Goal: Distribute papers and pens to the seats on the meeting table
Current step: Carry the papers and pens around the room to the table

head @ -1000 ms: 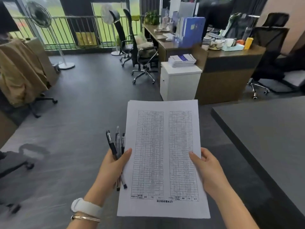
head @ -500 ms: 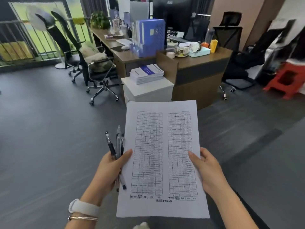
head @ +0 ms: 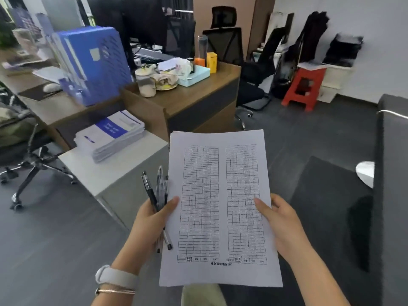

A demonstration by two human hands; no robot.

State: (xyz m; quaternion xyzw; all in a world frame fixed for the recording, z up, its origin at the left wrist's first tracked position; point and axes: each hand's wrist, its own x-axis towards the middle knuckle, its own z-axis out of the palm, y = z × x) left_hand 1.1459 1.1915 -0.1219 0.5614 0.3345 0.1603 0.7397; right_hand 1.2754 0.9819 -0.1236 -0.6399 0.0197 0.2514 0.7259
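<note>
Both hands hold the papers (head: 220,206) at centre frame, long axis running up the frame; the left hand (head: 152,221) also clasps the pens (head: 157,191). The dark surface (head: 390,195) lies at the right edge, nearer the right hand (head: 280,224).

I stand on a dark grey floor (head: 55,228) facing a cluttered wooden desk (head: 194,100) beside a white cabinet (head: 114,168). Black office chairs (head: 225,43) and a red stool (head: 305,89) line the white wall (head: 379,29).

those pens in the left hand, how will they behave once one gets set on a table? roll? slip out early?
The pens look round-barrelled and smooth, so one would likely roll when set down. The left hand grips several bunched together while also pinching the papers, so pulling one free may loosen the others. They look slim and probably light.
</note>
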